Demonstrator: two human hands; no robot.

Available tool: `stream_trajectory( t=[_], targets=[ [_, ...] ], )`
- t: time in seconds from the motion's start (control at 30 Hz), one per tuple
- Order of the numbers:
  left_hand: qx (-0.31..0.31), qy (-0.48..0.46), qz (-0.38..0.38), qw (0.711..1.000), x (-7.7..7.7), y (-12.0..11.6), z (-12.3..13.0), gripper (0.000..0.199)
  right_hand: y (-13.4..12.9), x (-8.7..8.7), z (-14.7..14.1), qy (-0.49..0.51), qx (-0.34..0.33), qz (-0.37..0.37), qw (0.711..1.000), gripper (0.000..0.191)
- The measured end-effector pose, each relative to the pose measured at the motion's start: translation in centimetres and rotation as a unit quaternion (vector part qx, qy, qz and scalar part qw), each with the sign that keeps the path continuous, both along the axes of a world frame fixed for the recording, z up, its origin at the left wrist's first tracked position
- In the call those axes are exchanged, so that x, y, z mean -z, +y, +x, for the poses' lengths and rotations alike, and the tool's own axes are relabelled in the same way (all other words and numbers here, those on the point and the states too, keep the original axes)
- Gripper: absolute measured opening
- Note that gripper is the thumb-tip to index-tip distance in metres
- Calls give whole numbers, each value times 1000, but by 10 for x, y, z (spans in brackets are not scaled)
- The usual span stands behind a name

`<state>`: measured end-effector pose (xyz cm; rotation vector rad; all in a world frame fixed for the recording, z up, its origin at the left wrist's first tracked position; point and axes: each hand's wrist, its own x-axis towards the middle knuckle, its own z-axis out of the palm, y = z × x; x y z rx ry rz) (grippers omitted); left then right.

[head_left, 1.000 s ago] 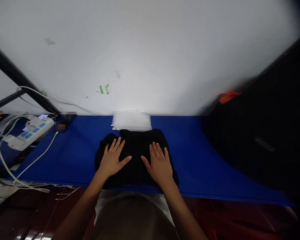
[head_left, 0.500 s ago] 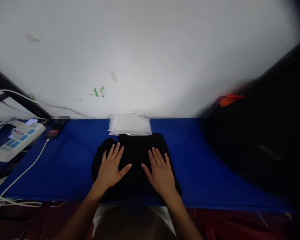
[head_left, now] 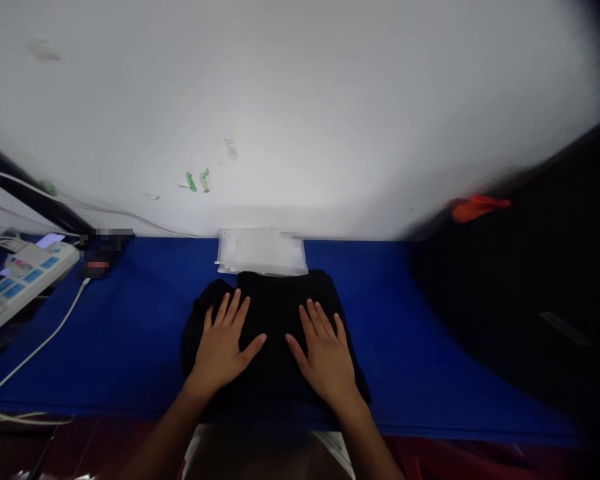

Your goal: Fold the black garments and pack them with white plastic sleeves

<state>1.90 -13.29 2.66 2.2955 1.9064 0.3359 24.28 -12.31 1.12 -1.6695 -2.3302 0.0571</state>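
Observation:
A folded black cloth item [head_left: 275, 373], likely a garment, lies at the near edge of the blue-covered table [head_left: 140, 333]. My left hand [head_left: 223, 350] rests flat on its left part, fingers spread. On the right part lies my right hand [head_left: 325, 357], palm down with the thumb stretched toward the middle. Neither hand grips the cloth. Just beyond its far edge is a stack of clear, whitish plastic bags [head_left: 261, 252].
On the left stand a white power strip [head_left: 33, 280] with several cables and a dark, partly blurred device [head_left: 100, 257] with a white cord. A large black object [head_left: 520, 300] with an orange piece [head_left: 480, 208] fills the right. A white wall [head_left: 330, 120] rises behind.
The camera view has shifted slightly. Both hands stay flat on the black cloth, with hardly any movement against it.

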Motion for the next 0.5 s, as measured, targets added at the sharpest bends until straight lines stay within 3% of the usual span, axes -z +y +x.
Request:
stream_trajectory(
  t=[0.5],
  targets=[
    [6,-4,2,1000,0,2,-2,71,0,-2,-1,-14,-2,5,1000,63]
  ],
)
